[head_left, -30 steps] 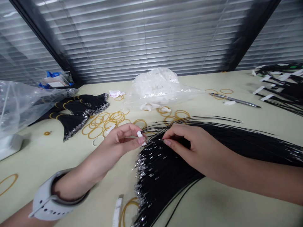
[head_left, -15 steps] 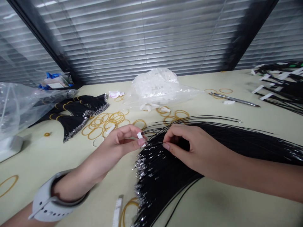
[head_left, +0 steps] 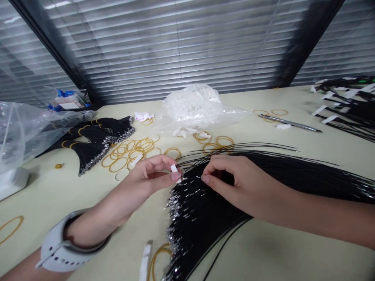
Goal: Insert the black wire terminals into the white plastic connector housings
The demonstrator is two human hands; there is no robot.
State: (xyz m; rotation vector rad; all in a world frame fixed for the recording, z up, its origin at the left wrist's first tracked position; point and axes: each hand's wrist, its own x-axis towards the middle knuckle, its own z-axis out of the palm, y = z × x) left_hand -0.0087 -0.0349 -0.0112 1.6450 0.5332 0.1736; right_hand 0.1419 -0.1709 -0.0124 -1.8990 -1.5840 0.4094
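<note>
My left hand (head_left: 152, 175) pinches a small white plastic connector (head_left: 174, 169) between thumb and fingers, just left of a big fan of thin black wires (head_left: 263, 183) with silver metal tips. My right hand (head_left: 234, 181) rests on that wire pile with its fingers curled, thumb and forefinger pinching one wire near its tip (head_left: 193, 177). The wire tip points at the connector, a finger's width from it. A grey watch (head_left: 55, 246) is on my left wrist.
Yellow rubber bands (head_left: 131, 150) lie scattered on the pale table (head_left: 293, 253). Banded black wire bundles (head_left: 96, 140) lie at left beside clear plastic bags (head_left: 23, 128). A bag of white connectors (head_left: 196, 105) sits behind. A metal pen-like tool (head_left: 290, 123) and more labelled wires (head_left: 348, 105) are at right.
My right hand has pulled a single wire tip slightly left toward the connector. The left hand has stayed almost still.
</note>
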